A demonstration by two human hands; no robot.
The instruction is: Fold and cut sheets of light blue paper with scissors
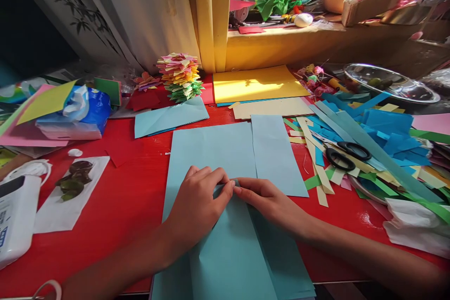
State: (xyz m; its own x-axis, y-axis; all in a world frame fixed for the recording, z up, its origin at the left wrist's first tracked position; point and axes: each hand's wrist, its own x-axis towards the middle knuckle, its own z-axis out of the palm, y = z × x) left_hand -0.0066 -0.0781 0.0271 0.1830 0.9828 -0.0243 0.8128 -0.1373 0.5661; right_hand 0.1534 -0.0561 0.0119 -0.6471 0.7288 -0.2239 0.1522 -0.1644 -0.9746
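A light blue sheet of paper [232, 258] with a bent-over edge runs from the middle of the table toward me. My left hand [198, 199] pinches its far end between thumb and forefinger. Right beside it, the fingertips of my right hand [267, 199] press together on the same end, almost touching the left thumb. Under the held paper lie larger light blue sheets [207, 145]. A narrower light blue piece [276, 154] rests against them, past my right hand. Black-handled scissors [330, 155] lie among paper strips at the right.
Yellow card [256, 85] and a stack of folded colored paper pieces [180, 77] stand at the back. A metal bowl [422, 93] is at the back right. On the left are a tissue pack [100, 108], a white device [17, 220] and a white paper [58, 215] holding dark pieces.
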